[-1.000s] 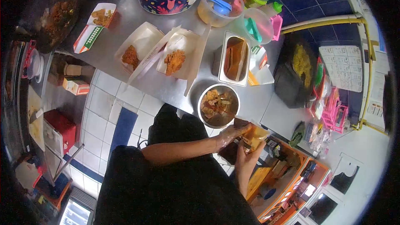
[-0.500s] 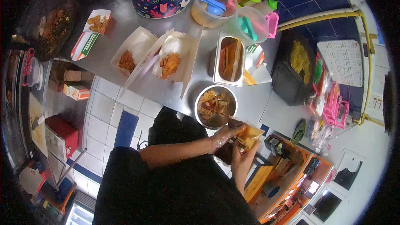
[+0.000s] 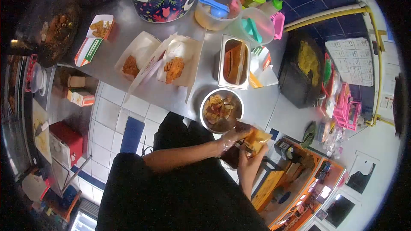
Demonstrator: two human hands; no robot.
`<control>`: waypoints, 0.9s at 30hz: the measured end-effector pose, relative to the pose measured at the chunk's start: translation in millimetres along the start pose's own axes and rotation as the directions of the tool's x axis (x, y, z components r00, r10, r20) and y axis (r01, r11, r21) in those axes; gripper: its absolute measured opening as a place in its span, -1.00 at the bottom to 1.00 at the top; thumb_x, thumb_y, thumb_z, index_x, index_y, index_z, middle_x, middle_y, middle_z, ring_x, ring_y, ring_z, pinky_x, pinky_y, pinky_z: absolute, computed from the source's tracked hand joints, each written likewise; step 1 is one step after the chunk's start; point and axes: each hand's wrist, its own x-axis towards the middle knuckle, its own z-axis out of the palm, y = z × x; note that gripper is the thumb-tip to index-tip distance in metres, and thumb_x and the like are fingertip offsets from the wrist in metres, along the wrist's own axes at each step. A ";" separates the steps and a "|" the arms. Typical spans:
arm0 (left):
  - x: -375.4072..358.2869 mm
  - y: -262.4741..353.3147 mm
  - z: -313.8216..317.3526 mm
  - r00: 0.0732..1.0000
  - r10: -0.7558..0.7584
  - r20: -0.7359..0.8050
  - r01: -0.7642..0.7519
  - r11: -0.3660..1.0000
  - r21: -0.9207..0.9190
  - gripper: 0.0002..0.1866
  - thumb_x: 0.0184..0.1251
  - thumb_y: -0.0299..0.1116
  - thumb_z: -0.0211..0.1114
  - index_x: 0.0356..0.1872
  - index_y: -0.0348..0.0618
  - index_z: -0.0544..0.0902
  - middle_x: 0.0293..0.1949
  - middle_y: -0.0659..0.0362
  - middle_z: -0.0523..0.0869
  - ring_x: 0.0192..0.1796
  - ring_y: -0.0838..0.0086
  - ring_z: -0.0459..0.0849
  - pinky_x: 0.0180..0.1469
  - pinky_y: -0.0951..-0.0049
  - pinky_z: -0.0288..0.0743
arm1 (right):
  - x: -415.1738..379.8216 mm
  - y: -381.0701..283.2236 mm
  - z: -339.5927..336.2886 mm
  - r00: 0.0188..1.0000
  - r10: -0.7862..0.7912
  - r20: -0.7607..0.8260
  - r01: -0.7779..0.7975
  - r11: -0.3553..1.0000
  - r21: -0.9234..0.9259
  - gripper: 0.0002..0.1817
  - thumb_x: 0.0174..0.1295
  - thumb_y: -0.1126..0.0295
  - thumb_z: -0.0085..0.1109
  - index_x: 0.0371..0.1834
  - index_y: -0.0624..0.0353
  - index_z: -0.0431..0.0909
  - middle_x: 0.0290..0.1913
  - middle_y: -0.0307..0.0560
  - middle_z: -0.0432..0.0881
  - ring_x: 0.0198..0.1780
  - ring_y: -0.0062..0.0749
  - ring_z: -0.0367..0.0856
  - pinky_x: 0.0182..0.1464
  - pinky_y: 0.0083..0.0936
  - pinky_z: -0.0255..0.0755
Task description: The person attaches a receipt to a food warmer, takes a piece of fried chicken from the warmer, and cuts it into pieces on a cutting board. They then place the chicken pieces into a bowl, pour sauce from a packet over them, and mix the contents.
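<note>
My left hand (image 3: pixel 231 140), in what looks like a clear plastic glove, grips the left side of a packet (image 3: pixel 257 140) with yellowish-orange contents. My right hand (image 3: pixel 249 162) holds the same packet from below and the right. Both hands are beside the lower right rim of a round steel bowl (image 3: pixel 221 110), which contains pieces of browned food. Behind the bowl stands a rectangular steel container (image 3: pixel 233 62) with a brown sauce and a utensil in it. Two open paper boxes, one left (image 3: pixel 138 55) and one right (image 3: pixel 182 51), each hold a piece of fried food.
A smaller food box (image 3: pixel 88 50) lies on the steel counter at the left. A patterned pot (image 3: pixel 165 6) and plastic tubs (image 3: pixel 216 19) stand at the back. On the right are a black container (image 3: pixel 299 77) with yellow food and pink baskets (image 3: pixel 344 107).
The view has shifted slightly. Both hands remain on the packet, with little visible movement.
</note>
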 end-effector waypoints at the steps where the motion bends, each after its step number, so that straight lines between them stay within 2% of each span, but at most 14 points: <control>1: -0.7 2.8 0.7 0.999 0.046 0.003 -0.046 0.996 0.072 -0.43 0.39 0.12 0.34 0.16 -0.13 0.60 -0.02 0.17 0.71 0.05 0.46 0.64 0.13 0.39 0.53 | -1.9 9.8 0.6 0.999 0.051 0.003 -0.051 0.989 0.140 -0.39 0.29 0.58 0.27 0.34 0.29 0.17 0.13 0.08 0.48 0.14 -0.29 0.51 0.17 -0.41 0.43; 2: -0.3 3.2 1.3 0.996 0.090 0.009 -0.091 0.986 0.143 -0.44 0.39 0.10 0.34 0.15 -0.15 0.61 -0.03 0.18 0.72 0.02 0.48 0.64 0.11 0.40 0.53 | -5.2 17.2 0.0 0.995 0.101 0.015 -0.101 0.955 0.277 -0.36 0.30 0.56 0.28 0.38 0.29 0.15 0.15 0.07 0.47 0.15 -0.29 0.50 0.17 -0.42 0.43; 3: 1.9 1.8 0.9 0.975 0.222 -0.018 -0.213 0.955 0.207 -0.49 0.40 0.03 0.36 0.10 -0.21 0.64 -0.03 0.21 0.73 0.00 0.52 0.63 0.10 0.41 0.52 | -9.7 20.4 -1.8 0.993 0.114 0.006 -0.110 0.938 0.329 -0.29 0.33 0.46 0.33 0.44 0.27 0.13 0.18 0.03 0.47 0.18 -0.32 0.50 0.19 -0.44 0.43; 4: 2.0 5.5 1.3 0.974 0.224 -0.012 -0.216 0.952 0.215 -0.49 0.40 0.03 0.36 0.10 -0.21 0.64 -0.03 0.21 0.73 0.00 0.52 0.63 0.10 0.41 0.52 | -9.9 23.0 -7.3 0.994 0.109 -0.001 -0.103 0.936 0.336 -0.29 0.33 0.46 0.33 0.44 0.27 0.13 0.18 0.03 0.47 0.18 -0.32 0.50 0.19 -0.44 0.43; 6: 0.7 11.0 2.3 0.986 0.158 0.060 -0.169 0.915 0.366 -0.54 0.40 -0.05 0.39 0.06 -0.24 0.67 -0.04 0.21 0.73 0.02 0.53 0.62 0.13 0.43 0.50 | -6.0 30.2 -25.6 0.982 0.185 0.020 -0.185 0.955 0.233 -0.28 0.34 0.34 0.36 0.46 0.25 0.17 0.20 0.02 0.49 0.20 -0.32 0.50 0.21 -0.44 0.42; 7: 1.1 8.0 5.4 0.975 0.219 -0.029 -0.175 0.846 0.504 -0.57 0.39 -0.05 0.40 0.01 -0.25 0.69 -0.07 0.21 0.73 0.02 0.53 0.62 0.13 0.44 0.50 | -3.5 36.0 -27.4 0.981 0.194 -0.013 -0.186 0.957 0.224 -0.35 0.36 0.26 0.35 0.41 0.26 0.26 0.19 -0.01 0.52 0.17 -0.34 0.52 0.21 -0.44 0.42; 8: 1.4 6.4 5.3 0.976 0.216 -0.022 -0.175 0.842 0.510 -0.57 0.39 -0.05 0.40 0.01 -0.25 0.69 -0.07 0.21 0.73 0.02 0.53 0.62 0.13 0.44 0.50 | -3.1 39.9 -27.5 0.981 0.194 -0.022 -0.184 0.956 0.229 -0.35 0.36 0.26 0.35 0.41 0.26 0.26 0.19 -0.01 0.52 0.17 -0.34 0.52 0.21 -0.44 0.42; 10: -3.5 6.6 9.3 0.995 0.101 0.023 -0.104 0.947 0.305 -0.51 0.40 0.00 0.38 0.07 -0.24 0.66 -0.05 0.21 0.72 0.05 0.52 0.60 0.16 0.42 0.48 | 0.8 40.3 -26.1 0.988 0.153 -0.022 -0.144 0.961 0.235 -0.41 0.37 0.29 0.34 0.36 0.28 0.32 0.17 -0.02 0.54 0.14 -0.35 0.54 0.21 -0.42 0.42; 11: 4.7 -1.7 1.3 0.999 0.046 0.024 -0.051 0.936 0.347 -0.47 0.43 0.05 0.34 0.15 -0.21 0.61 0.03 0.21 0.69 0.10 0.51 0.57 0.19 0.41 0.46 | 1.9 33.5 -24.2 0.981 0.188 -0.038 -0.179 0.970 0.165 -0.49 0.39 0.34 0.30 0.31 0.28 0.36 0.13 -0.02 0.57 0.10 -0.38 0.56 0.18 -0.44 0.43; 12: 6.4 -5.5 0.2 0.999 0.043 0.029 -0.050 0.936 0.349 -0.47 0.43 0.05 0.34 0.15 -0.21 0.61 0.03 0.21 0.69 0.10 0.51 0.57 0.19 0.41 0.46 | 3.3 29.8 -21.5 0.981 0.188 -0.044 -0.179 0.970 0.166 -0.49 0.39 0.34 0.30 0.31 0.28 0.36 0.13 -0.02 0.57 0.10 -0.38 0.56 0.18 -0.44 0.43; 15: 2.9 -3.3 -0.2 0.996 0.087 0.007 -0.085 0.943 0.321 -0.44 0.44 0.08 0.31 0.21 -0.16 0.57 0.11 0.22 0.65 0.16 0.51 0.53 0.22 0.39 0.43 | 7.7 20.3 -12.7 0.997 0.050 -0.065 -0.037 0.983 0.181 -0.61 0.42 0.43 0.24 0.24 0.27 0.39 0.06 -0.04 0.60 0.04 -0.41 0.59 0.11 -0.47 0.46; 18: -10.0 19.3 10.5 0.999 0.015 -0.033 -0.001 0.929 0.369 -0.33 0.34 0.16 0.38 0.26 -0.13 0.52 0.12 0.21 0.64 0.15 0.50 0.54 0.21 0.38 0.44 | 9.2 6.4 -11.6 0.998 0.024 -0.052 -0.018 0.994 0.110 -0.63 0.42 0.46 0.22 0.22 0.28 0.39 0.03 -0.05 0.60 0.04 -0.41 0.59 0.11 -0.47 0.47; 25: -4.5 15.7 6.0 0.996 0.065 -0.054 -0.044 0.943 0.329 -0.28 0.32 0.19 0.39 0.28 -0.15 0.50 0.11 0.20 0.66 0.11 0.50 0.58 0.19 0.41 0.44 | 14.3 14.1 -6.5 0.998 0.015 -0.061 -0.006 0.990 0.140 -0.67 0.42 0.48 0.20 0.19 0.28 0.40 0.02 -0.05 0.61 0.03 -0.42 0.59 0.09 -0.48 0.47; 27: 3.4 6.9 -1.2 0.997 0.072 0.000 -0.068 0.948 0.311 -0.25 0.31 0.20 0.39 0.29 -0.20 0.47 0.10 0.18 0.67 0.10 0.50 0.59 0.19 0.43 0.44 | 15.6 15.0 -6.6 0.999 0.013 -0.053 -0.006 0.991 0.133 -0.68 0.42 0.49 0.20 0.17 0.27 0.41 0.02 -0.05 0.61 0.02 -0.42 0.58 0.09 -0.49 0.47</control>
